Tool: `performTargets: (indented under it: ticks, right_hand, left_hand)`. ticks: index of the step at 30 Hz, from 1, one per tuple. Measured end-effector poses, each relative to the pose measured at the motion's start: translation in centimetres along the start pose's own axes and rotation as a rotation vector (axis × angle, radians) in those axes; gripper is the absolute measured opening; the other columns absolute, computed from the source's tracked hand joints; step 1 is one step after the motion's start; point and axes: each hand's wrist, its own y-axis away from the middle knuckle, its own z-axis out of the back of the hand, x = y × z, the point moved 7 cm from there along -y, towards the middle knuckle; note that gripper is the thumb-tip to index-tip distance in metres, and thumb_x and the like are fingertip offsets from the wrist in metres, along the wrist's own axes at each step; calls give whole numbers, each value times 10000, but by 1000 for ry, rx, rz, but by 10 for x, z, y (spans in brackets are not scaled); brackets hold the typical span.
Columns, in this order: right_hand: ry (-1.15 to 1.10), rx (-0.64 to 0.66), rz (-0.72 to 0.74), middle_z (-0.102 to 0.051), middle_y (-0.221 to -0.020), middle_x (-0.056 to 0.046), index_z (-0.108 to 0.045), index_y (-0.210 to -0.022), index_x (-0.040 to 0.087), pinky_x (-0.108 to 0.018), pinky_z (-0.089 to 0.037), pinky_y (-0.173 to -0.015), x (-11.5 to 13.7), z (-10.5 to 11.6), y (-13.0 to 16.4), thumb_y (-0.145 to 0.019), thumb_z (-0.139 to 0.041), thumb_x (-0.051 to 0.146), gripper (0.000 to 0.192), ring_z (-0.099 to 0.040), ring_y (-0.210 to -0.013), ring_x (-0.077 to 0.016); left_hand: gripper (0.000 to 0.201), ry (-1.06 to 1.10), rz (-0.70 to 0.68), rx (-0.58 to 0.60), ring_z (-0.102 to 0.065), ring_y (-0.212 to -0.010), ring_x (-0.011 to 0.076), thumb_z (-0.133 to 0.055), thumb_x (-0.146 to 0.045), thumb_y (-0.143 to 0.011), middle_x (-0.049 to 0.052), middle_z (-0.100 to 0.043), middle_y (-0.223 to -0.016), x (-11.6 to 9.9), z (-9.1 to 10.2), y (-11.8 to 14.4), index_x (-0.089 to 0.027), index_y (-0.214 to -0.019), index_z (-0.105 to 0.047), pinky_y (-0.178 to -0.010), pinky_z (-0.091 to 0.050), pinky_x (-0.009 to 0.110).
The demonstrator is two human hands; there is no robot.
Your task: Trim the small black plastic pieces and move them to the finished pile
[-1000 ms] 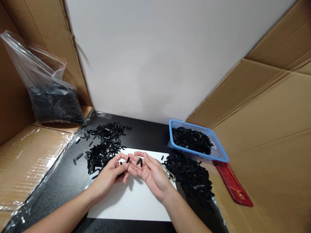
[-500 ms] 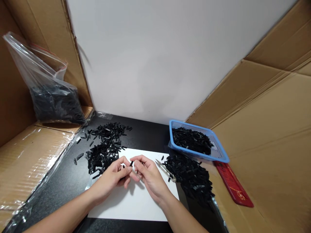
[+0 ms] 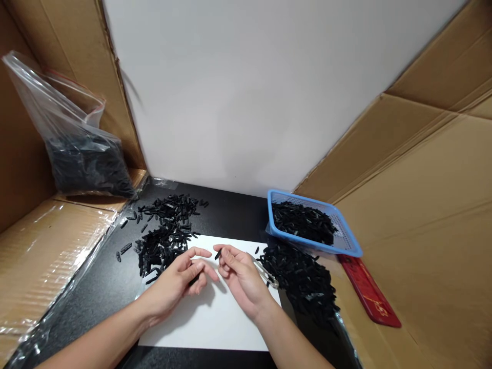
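Note:
Between the thumb and forefinger of my right hand is a small black elongated piece, its free end pointing left. My left hand faces it a short gap away, forefinger stretched and thumb apart from it. Its lower fingers curl around something black, seemingly more of these pieces, mostly hidden by the thumb. Both hands are over a white sheet. Metal thread snips lie on the sheet's right side, partly behind my right hand.
Loose black pieces form a pile at left and a denser pile at right. A blue basket of black pieces rests behind the right pile. A red flat object lies right of it. A clear bag leans against cardboard.
My hands have drawn apart. The black piece that was between both hands is now in my right hand only, and the left forefinger and thumb have spread.

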Motion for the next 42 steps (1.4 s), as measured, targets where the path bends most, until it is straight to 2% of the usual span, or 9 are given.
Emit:
performTargets:
  ticks: [5,8,11,19,23,29,33,38,42]
  right_hand:
    - [-39,33,-25,-478,-639,8,-757,-817,129,-230,-281,-509,-1,-4,1,-636,-841,362,306,-334,-571,-99]
    - [-34,41,-27,-493,-658,3,-744,-805,132,-224,-298,-513,-1,-6,2,-659,-823,340,266,-356,-579,-101]
    - [-31,43,3,-537,-701,-12,-699,-734,154,-222,-316,-521,2,-7,3,-710,-766,331,190,-415,-608,-112]
    - [232,68,5,-463,-587,43,-664,-746,152,-233,-154,-444,-3,-12,7,-744,-726,468,322,-273,-467,-67]
    - [243,90,27,-492,-602,43,-643,-693,155,-243,-119,-439,-4,-16,8,-708,-778,398,279,-256,-446,-52]
    - [134,48,35,-446,-568,55,-666,-697,150,-255,-82,-440,1,-9,5,-670,-805,382,272,-225,-428,-41]
    - [102,55,24,-391,-521,64,-702,-738,151,-257,-86,-435,3,-9,6,-679,-797,366,243,-202,-450,-62]
    - [61,74,7,-394,-526,55,-741,-797,138,-247,-102,-430,5,-12,6,-668,-796,337,243,-191,-476,-73]
    - [47,72,-5,-393,-522,57,-743,-815,132,-234,-127,-422,4,-10,6,-675,-789,327,244,-194,-474,-72]
  left_hand:
    - [355,-79,-32,-21,-229,-442,80,-574,-512,-847,-44,-532,-471,-4,2,-1,-184,-724,-518,-465,-134,236]
    - [338,-49,-28,-50,-219,-466,90,-566,-495,-855,-76,-426,-497,-6,5,0,-165,-902,-627,-473,-124,242]
    - [367,-2,4,-36,-305,-524,94,-617,-404,-841,-57,-454,-596,-5,4,2,-167,-1122,-635,-513,-187,234]
    - [701,-66,-60,30,-306,-511,102,-631,-439,-833,-56,-521,-574,-3,-2,6,-181,-1427,-360,-525,-191,264]
    - [604,-205,-89,59,-303,-490,102,-582,-451,-867,-59,-552,-537,-3,-4,6,-176,-1365,-379,-502,-198,257]
    - [336,-157,-123,-25,-189,-410,79,-569,-529,-843,-104,-439,-399,-3,7,-1,-201,-901,-524,-441,-119,239]
    - [345,-61,-106,-124,-216,-440,76,-579,-504,-844,-95,-413,-468,-10,13,-1,-173,-938,-595,-452,-135,224]
    - [353,61,-82,-103,-342,-506,82,-652,-390,-822,-41,-578,-666,-11,8,2,-197,-1107,-571,-494,-216,219]
    - [250,28,-96,-80,-342,-502,74,-654,-398,-828,-7,-662,-751,-10,6,2,-200,-949,-561,-496,-209,223]
